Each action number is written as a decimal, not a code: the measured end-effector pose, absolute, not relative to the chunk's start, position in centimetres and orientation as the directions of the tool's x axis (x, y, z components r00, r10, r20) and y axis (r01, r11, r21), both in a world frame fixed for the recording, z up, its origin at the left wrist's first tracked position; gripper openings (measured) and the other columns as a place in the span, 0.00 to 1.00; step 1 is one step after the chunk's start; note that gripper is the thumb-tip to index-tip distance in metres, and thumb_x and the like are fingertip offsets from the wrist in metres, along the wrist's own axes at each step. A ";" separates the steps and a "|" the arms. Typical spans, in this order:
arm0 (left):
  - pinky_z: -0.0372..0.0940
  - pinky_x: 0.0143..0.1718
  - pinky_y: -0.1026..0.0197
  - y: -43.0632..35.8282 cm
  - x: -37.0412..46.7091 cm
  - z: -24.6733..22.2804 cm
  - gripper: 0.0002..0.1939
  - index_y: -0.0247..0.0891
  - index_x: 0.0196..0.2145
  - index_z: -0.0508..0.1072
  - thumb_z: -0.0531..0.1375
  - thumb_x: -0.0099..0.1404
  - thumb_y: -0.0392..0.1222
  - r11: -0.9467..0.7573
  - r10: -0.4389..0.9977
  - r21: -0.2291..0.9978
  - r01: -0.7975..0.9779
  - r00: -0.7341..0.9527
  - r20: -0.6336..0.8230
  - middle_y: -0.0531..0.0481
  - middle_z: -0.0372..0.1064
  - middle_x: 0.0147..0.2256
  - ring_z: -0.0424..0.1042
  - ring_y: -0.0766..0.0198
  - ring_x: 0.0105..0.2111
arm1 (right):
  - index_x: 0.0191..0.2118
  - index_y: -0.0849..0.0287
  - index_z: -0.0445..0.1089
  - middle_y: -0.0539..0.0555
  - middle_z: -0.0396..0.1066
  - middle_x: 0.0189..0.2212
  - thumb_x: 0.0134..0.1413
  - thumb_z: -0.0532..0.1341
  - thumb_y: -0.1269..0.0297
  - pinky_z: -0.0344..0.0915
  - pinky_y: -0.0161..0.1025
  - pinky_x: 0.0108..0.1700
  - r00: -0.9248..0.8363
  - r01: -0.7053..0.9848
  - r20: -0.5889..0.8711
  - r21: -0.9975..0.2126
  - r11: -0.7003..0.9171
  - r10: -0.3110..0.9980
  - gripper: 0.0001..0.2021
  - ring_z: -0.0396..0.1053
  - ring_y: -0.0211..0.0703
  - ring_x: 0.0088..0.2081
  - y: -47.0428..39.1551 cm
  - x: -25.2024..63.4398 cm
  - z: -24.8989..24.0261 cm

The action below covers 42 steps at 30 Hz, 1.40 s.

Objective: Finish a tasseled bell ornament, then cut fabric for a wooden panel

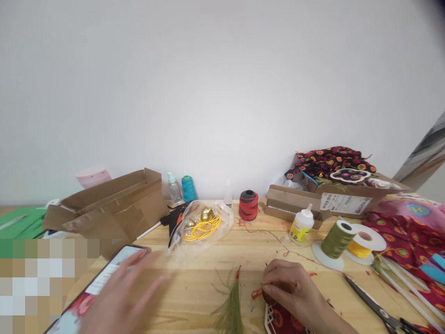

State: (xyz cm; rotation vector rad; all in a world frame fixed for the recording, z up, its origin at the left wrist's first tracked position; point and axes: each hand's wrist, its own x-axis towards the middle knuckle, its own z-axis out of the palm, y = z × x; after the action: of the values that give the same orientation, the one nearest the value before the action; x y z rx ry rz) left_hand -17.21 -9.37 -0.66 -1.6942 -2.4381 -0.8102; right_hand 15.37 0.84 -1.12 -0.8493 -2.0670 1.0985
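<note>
- The work in hand seems to be handling the brown piece (268, 297) beside a red loop (256, 294), near right on the tabletop (189, 297); the next move likely calls for a steady pinch.
- Right hand (290, 284): fingers closed on that piece, above patterned cloth (280, 318), forearm slanting from near right.
- Left hand (118, 294): blurred, fingers spread over the phone (100, 281); contact unclear.
- A green tassel (233, 304) lies between.

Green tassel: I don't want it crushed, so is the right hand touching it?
Apart: the head view shows bare wooden tabletop between the green tassel and the right hand.
</note>
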 end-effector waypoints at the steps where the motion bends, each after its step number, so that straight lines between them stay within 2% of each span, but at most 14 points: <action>1: 0.57 0.52 0.50 -8.6 -14.3 0.1 0.19 0.48 0.44 0.68 0.55 0.55 0.52 0.133 0.924 0.415 0.900 -0.264 0.277 0.50 0.63 0.50 0.62 0.52 0.50 | 0.26 0.58 0.74 0.54 0.70 0.26 0.49 0.59 0.66 0.61 0.34 0.29 -0.598 0.256 0.239 -0.847 0.465 0.765 0.07 0.67 0.40 0.27 0.8 15.3 -1.1; 3: 0.60 0.50 0.56 -6.9 -9.0 1.2 0.14 0.47 0.42 0.70 0.54 0.58 0.48 -0.096 0.969 0.477 0.874 -0.026 0.244 0.49 0.65 0.48 0.64 0.58 0.48 | 0.27 0.58 0.75 0.54 0.70 0.26 0.50 0.59 0.65 0.62 0.34 0.29 -0.617 0.271 0.242 -0.828 0.491 0.749 0.08 0.67 0.40 0.27 0.8 15.4 -1.1; 5: 0.62 0.47 0.58 -5.5 -4.9 1.7 0.13 0.44 0.41 0.70 0.55 0.58 0.43 -0.266 0.958 0.496 0.827 0.170 0.232 0.46 0.67 0.45 0.66 0.60 0.46 | 0.27 0.57 0.75 0.54 0.70 0.26 0.50 0.58 0.65 0.62 0.34 0.30 -0.618 0.265 0.254 -0.824 0.502 0.744 0.08 0.67 0.40 0.28 0.9 15.6 -1.1; 9: 0.61 0.46 0.59 -3.9 -1.2 2.0 0.06 0.42 0.32 0.74 0.57 0.57 0.39 -0.383 0.924 0.544 0.746 0.308 0.228 0.49 0.68 0.42 0.66 0.62 0.44 | 0.27 0.57 0.74 0.54 0.70 0.27 0.51 0.58 0.65 0.63 0.35 0.32 -0.576 0.256 0.277 -0.832 0.492 0.769 0.08 0.68 0.42 0.30 1.1 16.1 -1.0; 14: 0.60 0.45 0.63 -3.1 -0.7 1.7 0.05 0.40 0.31 0.72 0.59 0.55 0.34 -0.377 0.925 0.599 0.706 0.313 0.214 0.51 0.68 0.40 0.66 0.65 0.42 | 0.27 0.56 0.74 0.53 0.71 0.27 0.51 0.58 0.66 0.63 0.34 0.33 -0.556 0.254 0.282 -0.839 0.482 0.782 0.08 0.68 0.41 0.30 1.4 16.1 -1.0; 18: 0.60 0.44 0.62 -2.5 -0.7 1.6 0.04 0.39 0.31 0.71 0.60 0.55 0.36 -0.400 0.916 0.574 0.715 0.322 0.237 0.51 0.68 0.39 0.66 0.64 0.41 | 0.28 0.56 0.74 0.53 0.71 0.27 0.52 0.58 0.66 0.63 0.35 0.34 -0.558 0.241 0.287 -0.842 0.483 0.779 0.08 0.68 0.41 0.31 1.4 16.2 -1.2; 22: 0.60 0.44 0.62 -2.0 -0.6 1.7 0.07 0.40 0.32 0.71 0.61 0.53 0.36 -0.420 0.908 0.563 0.712 0.330 0.260 0.51 0.69 0.39 0.66 0.63 0.41 | 0.29 0.55 0.74 0.53 0.71 0.29 0.52 0.57 0.65 0.63 0.36 0.34 -0.571 0.274 0.272 -0.826 0.492 0.775 0.08 0.67 0.42 0.32 1.6 16.4 -1.4; 27: 0.59 0.46 0.62 -2.0 -1.0 1.1 0.04 0.39 0.31 0.72 0.58 0.57 0.34 -0.429 0.903 0.566 0.704 0.312 0.297 0.49 0.67 0.42 0.65 0.64 0.44 | 0.29 0.57 0.74 0.54 0.70 0.29 0.53 0.56 0.64 0.63 0.36 0.34 -0.593 0.311 0.252 -0.805 0.506 0.765 0.09 0.67 0.42 0.31 1.9 16.3 -1.3; 35: 0.58 0.47 0.59 -2.3 -0.9 0.1 0.05 0.36 0.31 0.72 0.58 0.55 0.34 -0.487 0.873 0.568 0.664 0.345 0.345 0.46 0.68 0.43 0.63 0.61 0.44 | 0.29 0.59 0.74 0.54 0.70 0.28 0.52 0.57 0.66 0.63 0.34 0.33 -0.680 0.256 0.268 -0.786 0.563 0.682 0.08 0.67 0.40 0.31 2.0 16.7 -1.1; 39: 0.57 0.47 0.58 -2.2 -0.4 -0.3 0.04 0.36 0.29 0.72 0.58 0.54 0.33 -0.462 0.885 0.598 0.655 0.294 0.361 0.45 0.68 0.43 0.63 0.60 0.44 | 0.29 0.59 0.74 0.54 0.71 0.28 0.51 0.58 0.68 0.64 0.34 0.34 -0.738 0.279 0.194 -0.785 0.553 0.647 0.07 0.68 0.40 0.31 2.7 16.7 -0.3; 42: 0.58 0.47 0.58 -2.3 -0.2 -0.6 0.03 0.36 0.26 0.72 0.59 0.51 0.33 -0.432 0.900 0.634 0.641 0.254 0.355 0.45 0.67 0.43 0.64 0.60 0.45 | 0.29 0.59 0.73 0.53 0.72 0.29 0.49 0.57 0.70 0.64 0.36 0.35 -0.756 0.386 0.068 -0.757 0.527 0.651 0.06 0.69 0.41 0.32 3.2 16.7 0.6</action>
State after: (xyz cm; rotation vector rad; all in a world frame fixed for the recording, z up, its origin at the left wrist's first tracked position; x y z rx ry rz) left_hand -0.22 -2.26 -0.59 -2.7520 -1.7877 -1.2520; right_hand 16.67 3.19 0.58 -0.8587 -2.4272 1.0784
